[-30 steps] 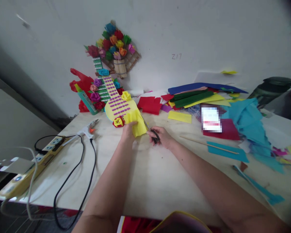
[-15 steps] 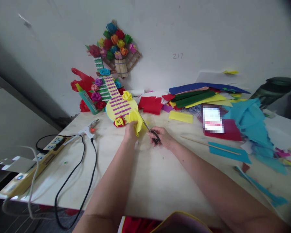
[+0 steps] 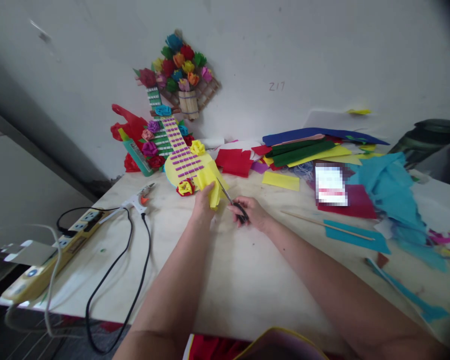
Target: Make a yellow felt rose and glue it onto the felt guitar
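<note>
Yellow sheet (image 3: pixel 209 179) is pinched in L hand (image 3: pixel 203 201), R hand (image 3: pixel 253 212) gripping scissors (image 3: pixel 241 217) w/ curled fingers (image 3: pixel 237 205), both arms (image 3: pixel 180 262) stretched fwd.

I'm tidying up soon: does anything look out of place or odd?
Mostly clutter: at the right, blue paper lies crumpled near loose scraps. At the left, the green bottle tilts rather than standing upright. I see no spill.

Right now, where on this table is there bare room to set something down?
The widest bare tabletop lies between the left forearm and right forearm; a narrower patch separates the left forearm from the black cord. Crowded: the back, with stacked sheets; the right, with crumpled blue material; mid-table, where the left hand holds a yellow sheet and the right hand scissors.
</note>
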Available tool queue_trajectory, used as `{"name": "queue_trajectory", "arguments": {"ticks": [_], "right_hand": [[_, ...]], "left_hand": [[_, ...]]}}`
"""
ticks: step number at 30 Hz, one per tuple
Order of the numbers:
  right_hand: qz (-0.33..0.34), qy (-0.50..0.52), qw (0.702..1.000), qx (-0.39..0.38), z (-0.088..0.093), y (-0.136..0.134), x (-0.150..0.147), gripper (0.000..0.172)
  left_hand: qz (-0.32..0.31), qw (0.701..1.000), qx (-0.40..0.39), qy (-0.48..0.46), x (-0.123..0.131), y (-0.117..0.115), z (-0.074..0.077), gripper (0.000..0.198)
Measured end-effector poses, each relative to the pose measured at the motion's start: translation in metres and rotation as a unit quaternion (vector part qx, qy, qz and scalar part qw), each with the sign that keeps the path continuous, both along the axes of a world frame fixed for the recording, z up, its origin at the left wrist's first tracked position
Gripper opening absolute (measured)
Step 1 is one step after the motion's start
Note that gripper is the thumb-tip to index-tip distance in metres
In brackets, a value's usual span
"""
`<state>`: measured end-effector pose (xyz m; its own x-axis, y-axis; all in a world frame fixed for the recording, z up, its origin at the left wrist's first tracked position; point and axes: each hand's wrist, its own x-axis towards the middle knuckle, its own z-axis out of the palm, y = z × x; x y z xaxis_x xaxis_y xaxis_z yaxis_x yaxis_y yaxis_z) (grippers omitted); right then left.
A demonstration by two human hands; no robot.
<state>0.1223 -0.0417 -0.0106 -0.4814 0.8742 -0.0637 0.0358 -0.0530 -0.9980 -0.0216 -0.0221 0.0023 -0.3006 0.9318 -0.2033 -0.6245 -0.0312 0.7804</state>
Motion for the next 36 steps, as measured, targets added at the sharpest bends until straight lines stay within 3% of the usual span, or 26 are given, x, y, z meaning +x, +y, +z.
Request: {"name": "queue_trajectory", "arguments": {"ticks": [8, 16, 25, 36], "right_hand": [[0.0, -0.003, 1.0, -0.004, 0.0016, -0.0007, -0.0005, 0.034], [0.005, -0.002, 1.0, -0.001, 0.0005, -0.0014, -0.0005, 0.034], [0.016, 0.053, 0.998, -0.01, 0.0014, -0.0022, -0.0019, 0.032], [0.039, 0.06, 0.997, 0.013, -0.0003, -0.0046, -0.0039, 0.032]], "left_hand": [[0.023, 0.999, 0.02, 0.014, 0.001, 0.0011, -0.002, 0.016], [0.068, 0.997, 0.026, 0.028, 0.0058, -0.0029, 0.003, 0.025], [0.104, 0.988, 0.115, 0.009, 0.0046, 0.006, -0.0058, 0.036], [0.177, 0.973, 0.137, 0.052, 0.0081, 0.0012, 0.0024, 0.036]]}}
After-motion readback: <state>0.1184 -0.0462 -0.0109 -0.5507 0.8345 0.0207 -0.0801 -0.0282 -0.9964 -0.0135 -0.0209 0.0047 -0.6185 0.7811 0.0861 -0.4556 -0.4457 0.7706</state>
